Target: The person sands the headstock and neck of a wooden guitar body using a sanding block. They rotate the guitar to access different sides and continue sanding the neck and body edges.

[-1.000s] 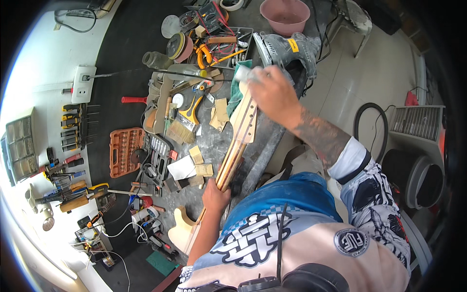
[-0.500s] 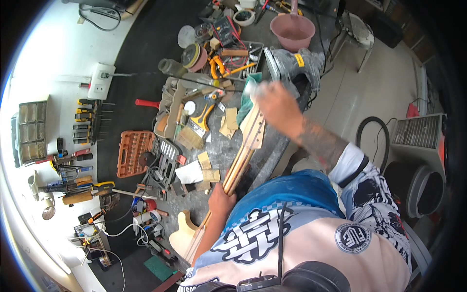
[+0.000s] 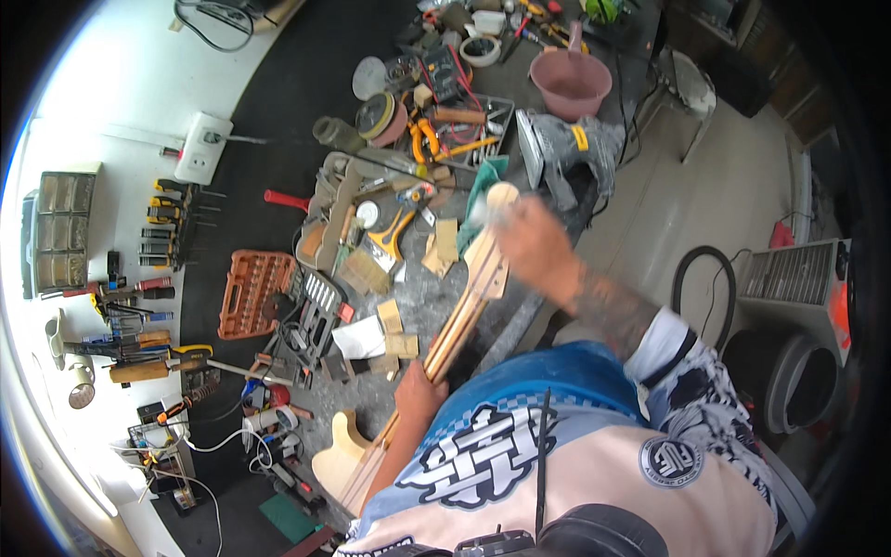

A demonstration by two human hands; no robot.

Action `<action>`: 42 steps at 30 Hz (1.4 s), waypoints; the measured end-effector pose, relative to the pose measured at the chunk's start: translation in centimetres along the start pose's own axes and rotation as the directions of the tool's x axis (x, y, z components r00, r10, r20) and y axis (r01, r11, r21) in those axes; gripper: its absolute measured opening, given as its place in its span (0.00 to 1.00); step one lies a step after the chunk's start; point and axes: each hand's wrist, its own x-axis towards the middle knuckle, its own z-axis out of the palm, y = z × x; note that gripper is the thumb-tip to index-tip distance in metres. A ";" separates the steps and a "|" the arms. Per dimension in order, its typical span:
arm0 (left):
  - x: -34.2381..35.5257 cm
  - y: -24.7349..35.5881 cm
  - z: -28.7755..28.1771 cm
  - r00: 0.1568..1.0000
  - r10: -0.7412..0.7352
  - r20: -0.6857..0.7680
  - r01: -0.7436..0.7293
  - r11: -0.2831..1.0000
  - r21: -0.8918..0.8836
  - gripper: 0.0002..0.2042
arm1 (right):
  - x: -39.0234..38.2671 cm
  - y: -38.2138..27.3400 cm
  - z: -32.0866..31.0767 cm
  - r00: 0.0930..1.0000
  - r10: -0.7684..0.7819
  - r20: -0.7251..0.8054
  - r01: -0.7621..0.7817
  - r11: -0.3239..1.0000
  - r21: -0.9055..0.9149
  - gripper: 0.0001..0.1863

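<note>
An unfinished electric guitar of pale wood, with darker stripes along its neck [image 3: 453, 336], lies slantwise in front of me. Its curved body [image 3: 340, 455] is at the lower left, partly behind my forearm. Closed round the lower neck is my left hand [image 3: 420, 394]. My right hand [image 3: 538, 243], smeared by motion, is at the headstock [image 3: 486, 270], its fingers pressed together over the far end. They pinch a small whitish thing, too blurred to name. A green cloth [image 3: 482, 190] lies just beyond the headstock.
A grey power tool [image 3: 571, 153] and a pink dipper [image 3: 571, 85] stand at the bench's far right. Left of the neck are wood scraps [image 3: 401, 346], a yellow-handled brush [image 3: 393, 234] and an orange socket case [image 3: 257, 293]. Screwdrivers [image 3: 160, 227] hang on the wall.
My right hand has shifted slightly toward me along the headstock, baring its rounded tip. My left hand keeps its hold on the neck. The whole view has tilted a little.
</note>
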 end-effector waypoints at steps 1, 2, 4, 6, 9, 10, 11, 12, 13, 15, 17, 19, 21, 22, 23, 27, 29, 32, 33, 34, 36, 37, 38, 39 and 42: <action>0.2 0.0 -0.4 1.000 0.011 -0.024 -0.011 1.000 0.005 0.18 | 0.8 0.4 0.3 0.999 -0.010 -0.033 0.010 1.000 0.012 0.06; -0.6 -0.5 -0.2 1.000 0.002 -0.020 -0.002 1.000 0.007 0.17 | 1.3 0.3 -0.1 1.000 0.009 -0.013 -0.009 1.000 0.016 0.06; -0.8 -0.6 0.2 1.000 -0.027 0.016 0.026 1.000 0.010 0.18 | 1.7 0.8 -1.7 0.997 0.063 0.045 -0.063 0.998 0.001 0.07; -0.4 0.0 0.3 0.998 -0.031 0.046 0.031 1.000 -0.003 0.17 | 1.8 1.6 -2.3 0.994 0.096 -0.046 -0.095 0.995 0.018 0.08; -0.2 -0.3 -0.1 1.000 0.009 -0.004 -0.009 1.000 0.012 0.17 | 0.0 -3.4 -0.8 0.991 -0.065 -0.113 0.077 0.992 0.099 0.09; -0.5 -0.5 -0.1 1.000 0.007 -0.004 -0.007 1.000 0.013 0.17 | 0.1 -2.7 -1.0 1.000 -0.021 -0.001 0.021 0.999 0.028 0.09; -0.9 -1.0 -0.2 1.000 -0.020 -0.008 0.020 1.000 0.017 0.17 | 1.7 -1.4 -1.6 0.994 0.026 0.107 -0.023 0.999 -0.032 0.09; -1.5 -1.1 0.2 0.999 -0.027 0.021 0.027 1.000 0.011 0.17 | 2.3 0.7 -2.3 0.969 0.089 0.229 -0.062 0.991 -0.122 0.08; -0.6 0.3 1.1 0.998 0.023 0.053 -0.023 1.000 -0.008 0.17 | -1.3 4.8 2.0 0.960 0.279 -0.002 -0.279 0.960 0.037 0.08; -0.4 -0.3 0.0 1.000 -0.009 0.013 0.008 1.000 0.020 0.17 | -0.5 -0.8 1.0 0.997 0.050 -0.058 -0.045 0.995 0.093 0.08; -0.2 -0.2 -0.2 1.000 0.011 -0.009 -0.011 1.000 0.005 0.17 | -0.2 -3.1 -0.1 0.988 -0.071 -0.134 0.080 0.995 0.057 0.08; -0.3 -0.8 0.2 1.000 0.015 -0.016 -0.014 1.000 0.013 0.18 | 1.9 0.8 -1.0 0.997 0.044 0.059 -0.042 0.998 -0.037 0.09; -0.4 -0.9 0.8 1.000 0.012 -0.012 -0.012 1.000 0.020 0.17 | 3.0 2.7 -1.6 0.978 0.154 0.137 -0.138 0.983 -0.120 0.09; 0.0 -0.7 0.4 1.000 0.013 -0.028 -0.013 1.000 0.027 0.17 | 2.5 1.3 -1.3 0.994 0.087 0.059 -0.086 0.996 -0.034 0.08; -1.0 -0.7 0.5 1.000 -0.023 0.009 0.022 0.999 0.028 0.17 | 1.0 -2.1 -1.6 1.000 0.030 -0.003 -0.030 0.998 0.051 0.08; 0.0 -0.3 0.6 1.000 -0.016 -0.017 0.016 1.000 0.022 0.18 | 2.1 1.5 -1.6 0.998 0.057 -0.012 -0.057 0.997 0.059 0.05; -0.4 -0.3 0.8 1.000 -0.010 -0.014 0.010 1.000 0.020 0.17 | 2.9 2.7 -2.4 0.989 0.077 0.126 -0.070 0.996 -0.058 0.08; -0.4 -0.4 0.8 0.999 -0.016 -0.034 0.017 0.999 0.033 0.17 | 0.5 -1.4 -0.9 0.992 -0.125 -0.008 0.124 0.975 0.185 0.06; -0.4 -0.4 0.9 1.000 -0.015 -0.026 0.016 0.999 0.041 0.17 | 0.1 -1.0 -1.0 0.994 -0.110 -0.022 0.112 0.978 0.176 0.06; -0.3 -0.6 0.9 1.000 -0.019 -0.022 0.021 0.998 0.056 0.18 | 1.2 0.3 -1.5 0.998 -0.052 0.022 0.048 0.987 0.155 0.06; -0.6 -0.7 1.2 0.999 -0.014 -0.039 0.015 0.999 0.039 0.19 | 3.6 4.2 -2.3 0.991 0.069 0.111 -0.078 0.993 0.085 0.07; -0.9 -0.5 1.2 0.999 0.003 -0.049 -0.002 1.000 0.020 0.19 | 3.5 4.2 -2.6 0.976 0.046 0.212 -0.077 0.987 0.143 0.07; -0.7 -0.4 0.8 0.997 0.017 -0.073 -0.016 1.000 0.011 0.19 | 3.1 3.4 -2.2 0.988 -0.037 0.149 0.008 0.981 0.194 0.07; -0.7 -0.8 0.9 0.999 0.005 -0.036 -0.004 1.000 0.014 0.25 | 2.0 1.8 -1.5 0.989 -0.119 0.091 0.094 0.966 0.239 0.06; -1.0 0.2 -0.5 0.981 0.164 -0.103 -0.163 0.987 0.016 0.35 | 2.3 3.1 -1.4 0.990 -0.121 0.076 0.096 0.957 0.274 0.07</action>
